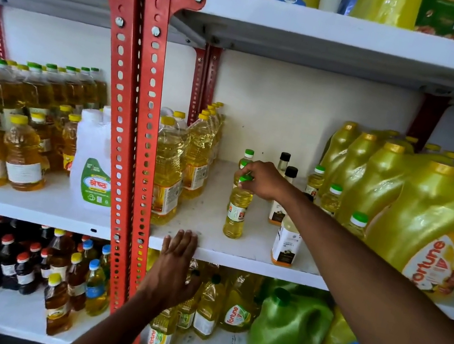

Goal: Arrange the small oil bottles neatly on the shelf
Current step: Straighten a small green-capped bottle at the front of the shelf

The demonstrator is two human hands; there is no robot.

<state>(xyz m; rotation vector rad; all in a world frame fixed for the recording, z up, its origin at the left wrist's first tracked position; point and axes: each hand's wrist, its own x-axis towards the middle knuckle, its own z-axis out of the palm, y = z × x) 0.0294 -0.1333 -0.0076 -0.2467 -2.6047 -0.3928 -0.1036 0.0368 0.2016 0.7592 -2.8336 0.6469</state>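
On the white middle shelf (206,247), a small yellow oil bottle with a green cap (237,210) stands upright. My right hand (263,180) grips its cap from above. More small green-capped bottles (248,157) stand in a line behind it, and others (332,198) stand to the right. Small white-labelled bottles with black caps (290,174) and one nearer the edge (285,244) stand partly hidden behind my forearm. My left hand (175,266) lies flat, fingers together, against the shelf's front edge.
Large yellow Fortune jugs (428,225) fill the shelf's right side. Tall yellow-capped bottles (166,173) stand to the left beside the red perforated upright (131,124). A white jug (94,160) stands left of the upright. Green and yellow jugs and dark bottles crowd the lower shelf.
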